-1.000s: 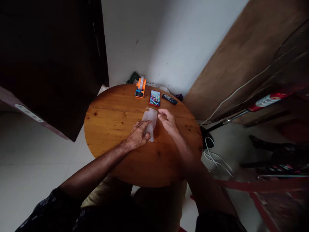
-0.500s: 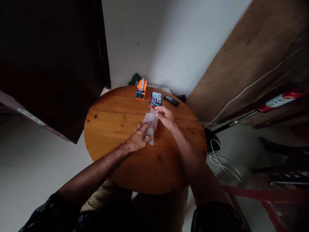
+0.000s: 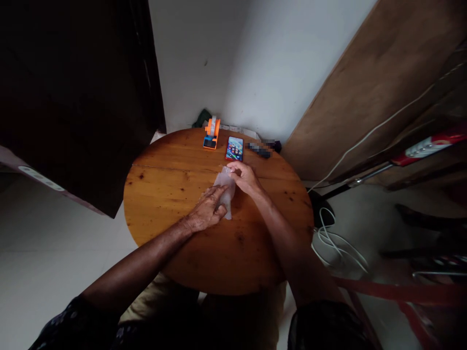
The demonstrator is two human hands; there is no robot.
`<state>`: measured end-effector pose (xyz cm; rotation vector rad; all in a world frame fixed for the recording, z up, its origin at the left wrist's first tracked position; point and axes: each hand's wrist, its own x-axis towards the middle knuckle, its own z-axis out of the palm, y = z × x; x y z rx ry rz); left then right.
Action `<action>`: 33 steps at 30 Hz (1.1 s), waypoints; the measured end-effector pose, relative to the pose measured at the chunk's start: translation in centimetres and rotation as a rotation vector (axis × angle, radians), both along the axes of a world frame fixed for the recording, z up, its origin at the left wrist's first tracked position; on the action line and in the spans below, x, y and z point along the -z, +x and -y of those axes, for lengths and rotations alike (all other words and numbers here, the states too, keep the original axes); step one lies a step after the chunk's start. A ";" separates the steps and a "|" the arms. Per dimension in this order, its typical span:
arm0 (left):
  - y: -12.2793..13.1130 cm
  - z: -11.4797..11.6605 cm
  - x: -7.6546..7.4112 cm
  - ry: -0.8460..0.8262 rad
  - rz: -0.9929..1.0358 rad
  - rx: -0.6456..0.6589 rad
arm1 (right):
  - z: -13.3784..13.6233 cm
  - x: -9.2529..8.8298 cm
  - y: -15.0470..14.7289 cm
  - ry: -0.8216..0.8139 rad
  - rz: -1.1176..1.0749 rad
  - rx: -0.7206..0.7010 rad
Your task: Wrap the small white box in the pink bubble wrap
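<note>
Partly, the loosely spread left hand covers translucent wrap; whether the right hand grips is unclear.

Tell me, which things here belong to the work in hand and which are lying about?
In use:
translucent sheet
left hand on it
right hand at its far end

Apparently lying about:
lit phone
orange tape dispenser
dark object, too blurred to name
</note>
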<state>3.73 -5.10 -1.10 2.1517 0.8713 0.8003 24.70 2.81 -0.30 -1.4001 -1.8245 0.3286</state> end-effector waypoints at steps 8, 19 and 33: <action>-0.1 0.7 -1.0 0.171 -0.090 -0.034 | 0.5 0.8 0.1 -0.025 0.123 0.061; -0.1 0.8 -0.8 0.149 -0.085 -0.017 | 3.0 -1.8 0.5 -0.533 -0.310 0.342; -0.2 0.9 -1.0 0.150 -0.029 -0.012 | 2.9 -1.5 -3.1 -0.534 -0.520 0.153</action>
